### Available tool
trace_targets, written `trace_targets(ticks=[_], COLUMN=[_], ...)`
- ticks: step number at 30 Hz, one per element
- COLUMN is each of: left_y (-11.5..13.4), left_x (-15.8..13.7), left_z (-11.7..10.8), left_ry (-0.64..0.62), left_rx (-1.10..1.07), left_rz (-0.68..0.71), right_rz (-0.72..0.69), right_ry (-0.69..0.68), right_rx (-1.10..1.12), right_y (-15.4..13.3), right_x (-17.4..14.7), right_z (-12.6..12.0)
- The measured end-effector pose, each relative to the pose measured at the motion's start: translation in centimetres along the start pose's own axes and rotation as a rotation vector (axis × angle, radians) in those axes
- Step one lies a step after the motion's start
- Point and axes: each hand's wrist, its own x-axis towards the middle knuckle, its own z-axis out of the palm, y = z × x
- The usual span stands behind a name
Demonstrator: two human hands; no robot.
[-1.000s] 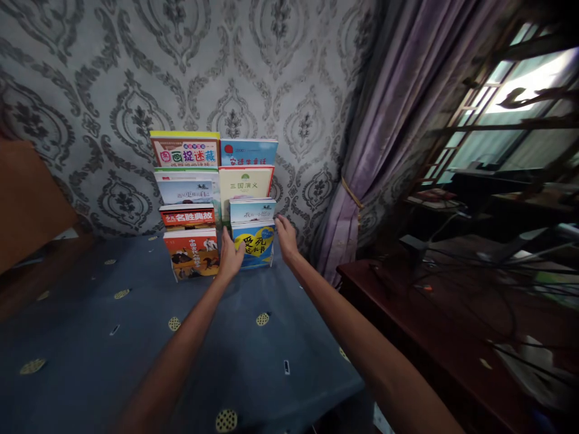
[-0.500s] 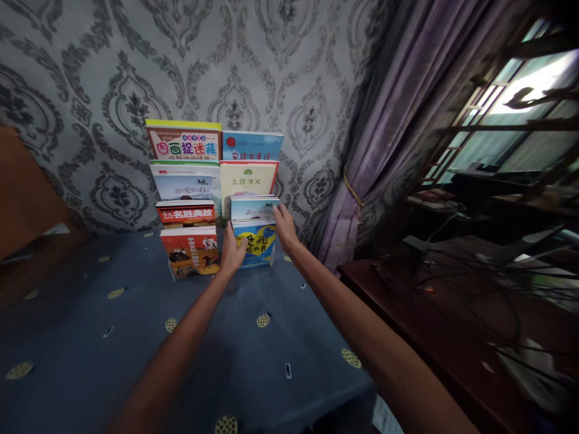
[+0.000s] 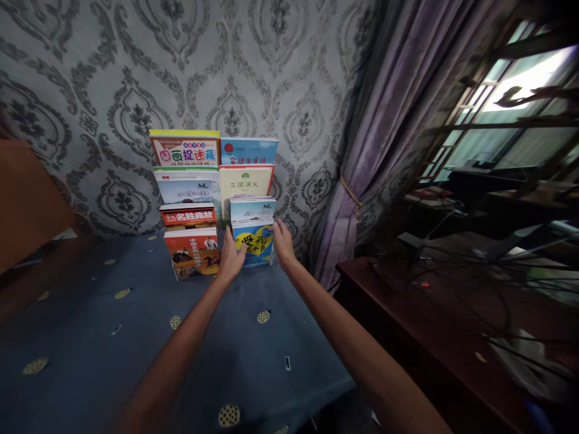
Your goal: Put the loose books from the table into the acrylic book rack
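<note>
A blue and yellow book (image 3: 254, 247) stands upright at the front of the right-hand row. My left hand (image 3: 231, 260) is at its left edge, thumb over the cover; the other fingers reach along the side, partly hidden. On the opposite edge rests my right hand (image 3: 284, 246), fingers pointing up and away. Between them the hands hold the book. Just behind it shows a pale blue book (image 3: 253, 209), then a cream book with a red edge (image 3: 246, 181) and a taller blue book (image 3: 250, 147).
Left of these stands another tiered row: an orange-red book (image 3: 192, 253), a red one (image 3: 189, 217), a pale one (image 3: 186, 190) and a yellow-topped one (image 3: 185, 147). A blue patterned cloth (image 3: 253, 355) covers the table. At right are a purple curtain (image 3: 362, 163) and a cable-strewn dark red desk (image 3: 371, 283).
My right hand has slid down from the pale blue book to the edge of the blue and yellow one. The left hand stays near its edge; the view has shifted slightly.
</note>
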Motion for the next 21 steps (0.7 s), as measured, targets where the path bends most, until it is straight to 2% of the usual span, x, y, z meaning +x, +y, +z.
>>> trace_targets(ticks=[2,4,7,12,15,18,21], left_y=[0.1,-0.1,-1.0,-3.9,-5.6,-6.9,-7.8], left_x=[-2.5,-5.4,-9.1,-11.6,-13.0,-15.1,-16.6], left_z=[-0.7,-2.0,-4.8,-10.7,-13.6,-15.5,-16.2], left_ry=[-0.011,-0.034,-0.054,0.065,0.114,0.098,0.1], left_rx=[0.029,0.065,0.139,0.22,0.277,0.347,0.386], left_rz=[0.07,0.145,0.179,0.065,-0.005,-0.056,-0.116], right_rz=[0.059,0.04,-0.031,-0.059,-0.057,-0.04,-0.033], right_ry=[0.057,0.092,0.015,-0.273,-0.389,-0.461,-0.505], right_rx=[-0.017,-0.024,-0.021,-0.018,-0.075,-0.143,-0.196], right_y=[-0.4,-0.9,-1.9,-3.2,-2.5,-0.6,1.1], right_x=[-1.7,-4.3,-8.7,-13.3,-15.0,-17.5,-20.3], right_z=[0.0,0.3,1.4,4.5,6.4,7.5,7.6])
